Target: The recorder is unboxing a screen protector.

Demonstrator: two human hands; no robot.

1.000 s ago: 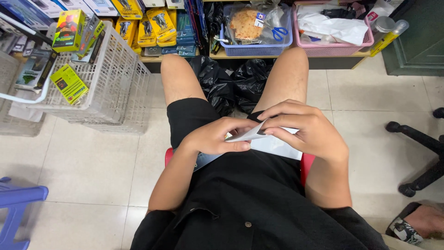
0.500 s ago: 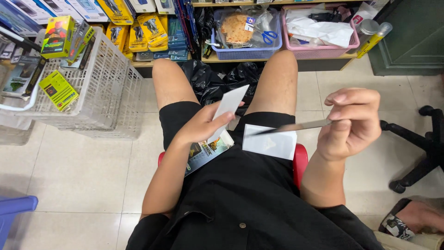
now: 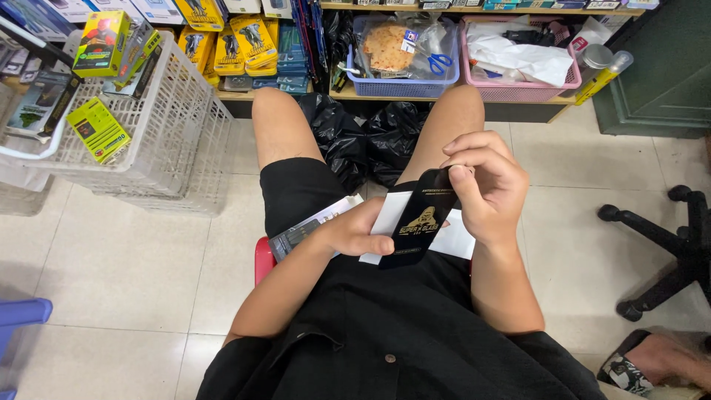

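Black flat sleeve [image 3: 417,220] lies over the lap, long axis slanting up toward the right hand [image 3: 485,185], whose fingers pinch its upper end. The left hand [image 3: 355,233] grips its lower edge, above white cards [image 3: 385,215].

We see a flat black sleeve [image 3: 417,222] with a gold emblem at frame centre, white cards [image 3: 458,238] just behind it, green-yellow boxes [image 3: 98,130] in the white basket [image 3: 185,141] upper left, yellow packets [image 3: 244,41] along the top shelf.
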